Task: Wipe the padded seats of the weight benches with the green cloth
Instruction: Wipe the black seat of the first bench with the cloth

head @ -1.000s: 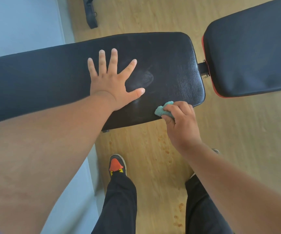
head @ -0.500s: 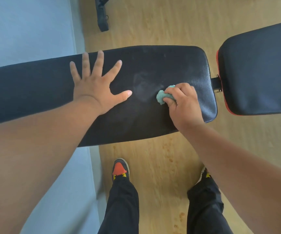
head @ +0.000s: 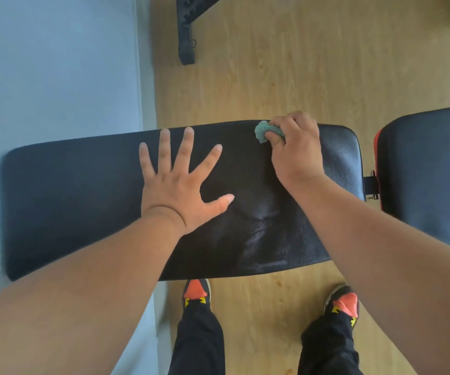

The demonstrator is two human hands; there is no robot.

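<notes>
While the left hand [head: 183, 182] lies splayed bracing the long black padded bench seat [head: 69, 198] mid-frame, the right hand [head: 295, 150] clenches the crumpled green cloth [head: 263, 131], wiping its far edge.

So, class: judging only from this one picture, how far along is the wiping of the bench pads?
Done: hard to confirm; the middle of the near black pad shows only faint sheen and creases. In hand: the right hand presses the bunched green cloth at that pad's far edge, while the left hand lies flat, fingers spread, on the pad. Left: the pad's left stretch, apparently, and the second pad on the right, which nothing touches.
</notes>
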